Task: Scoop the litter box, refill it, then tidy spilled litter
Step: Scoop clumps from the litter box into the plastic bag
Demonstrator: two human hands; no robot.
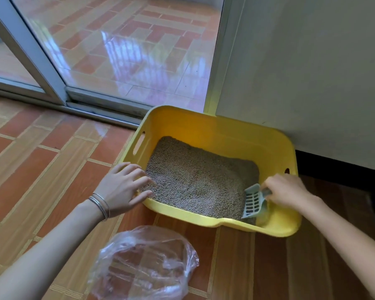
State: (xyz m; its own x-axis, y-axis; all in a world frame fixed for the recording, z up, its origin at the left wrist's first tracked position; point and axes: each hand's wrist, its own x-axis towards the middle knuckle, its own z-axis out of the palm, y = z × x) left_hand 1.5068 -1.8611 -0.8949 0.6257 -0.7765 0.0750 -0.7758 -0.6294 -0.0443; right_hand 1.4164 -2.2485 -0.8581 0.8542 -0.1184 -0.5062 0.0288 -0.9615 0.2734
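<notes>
A yellow plastic litter box [206,124] stands on the tiled floor against a white wall, holding a bed of grey-brown litter [197,178]. My left hand [122,186] rests over the box's near-left corner, fingers spread and holding nothing, with thin bangles on the wrist. My right hand [287,192] grips the handle of a pale blue slotted scoop [253,202]. The scoop's head points down into the litter at the box's near-right corner. An open clear plastic bag [143,265] lies on the floor in front of the box.
A sliding glass door [121,50] with a metal frame and floor track runs behind the box. The white wall [312,72] borders the box's right side. Orange-brown floor tiles [41,159] stretch to the left.
</notes>
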